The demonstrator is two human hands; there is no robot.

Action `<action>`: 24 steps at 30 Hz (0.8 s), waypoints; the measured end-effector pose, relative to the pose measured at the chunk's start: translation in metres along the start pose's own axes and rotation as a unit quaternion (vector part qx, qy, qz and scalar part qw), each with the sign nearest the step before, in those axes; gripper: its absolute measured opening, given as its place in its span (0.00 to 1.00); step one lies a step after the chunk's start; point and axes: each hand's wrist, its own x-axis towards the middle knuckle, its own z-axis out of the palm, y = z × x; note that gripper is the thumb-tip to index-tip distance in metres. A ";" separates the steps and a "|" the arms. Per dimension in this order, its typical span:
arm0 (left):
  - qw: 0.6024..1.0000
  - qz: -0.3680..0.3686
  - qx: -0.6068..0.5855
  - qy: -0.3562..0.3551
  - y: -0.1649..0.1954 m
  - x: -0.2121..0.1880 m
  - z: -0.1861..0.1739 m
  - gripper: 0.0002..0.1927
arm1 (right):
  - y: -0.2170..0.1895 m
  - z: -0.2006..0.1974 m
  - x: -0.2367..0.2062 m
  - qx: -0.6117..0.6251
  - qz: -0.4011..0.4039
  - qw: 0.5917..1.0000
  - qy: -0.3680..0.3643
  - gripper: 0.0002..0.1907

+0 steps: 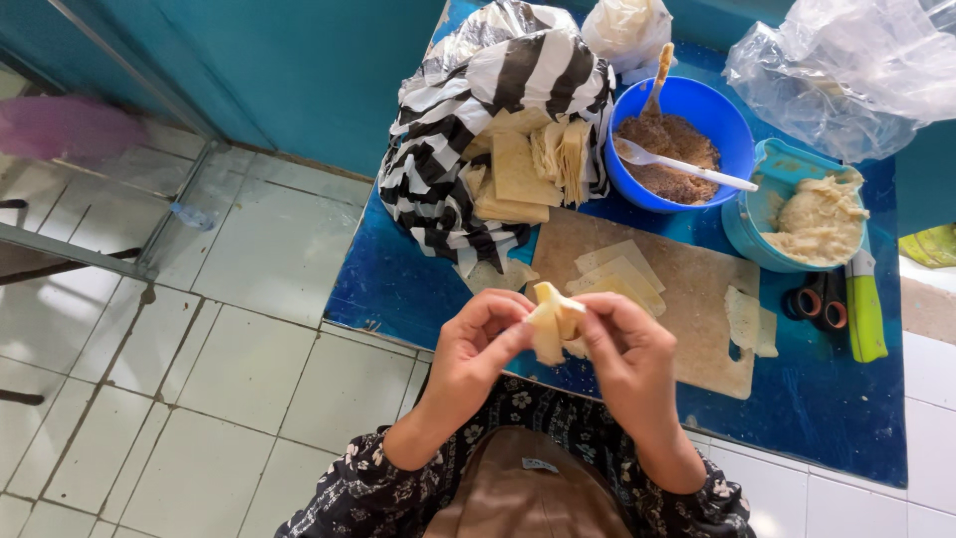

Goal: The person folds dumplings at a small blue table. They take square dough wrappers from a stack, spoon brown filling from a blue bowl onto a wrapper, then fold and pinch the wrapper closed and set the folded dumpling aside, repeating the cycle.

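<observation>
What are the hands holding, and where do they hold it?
A folded dough wrapper. The left hand and right hand pinch it at its sides with their fingertips.

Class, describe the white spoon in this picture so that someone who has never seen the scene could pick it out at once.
Start at the blue table and find the round blue bowl of brown crumbly filling at its far edge. The white spoon lies across that bowl, handle pointing toward the teal container of pale paste. Unlike the wooden utensil standing upright in the filling, it is white and lies flat.
</observation>
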 end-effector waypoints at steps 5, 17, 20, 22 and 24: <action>0.976 -0.055 -0.193 0.087 0.004 0.002 -0.019 0.04 | 0.018 -0.019 0.008 0.256 0.061 0.965 0.018 0.09; 0.732 0.339 0.569 0.161 0.037 0.037 -0.010 0.15 | 0.018 -0.034 -0.002 0.392 0.029 0.918 0.054 0.08; 0.853 0.217 0.473 0.033 0.028 0.015 0.014 0.14 | 0.027 -0.018 -0.021 0.395 0.028 0.913 0.096 0.08; 0.948 0.075 0.310 -0.009 0.014 0.005 0.025 0.15 | 0.038 -0.003 -0.032 0.390 0.015 0.913 0.113 0.06; 0.984 -0.011 0.176 -0.027 -0.004 0.002 0.030 0.15 | 0.050 0.011 -0.042 0.379 -0.009 0.918 0.117 0.06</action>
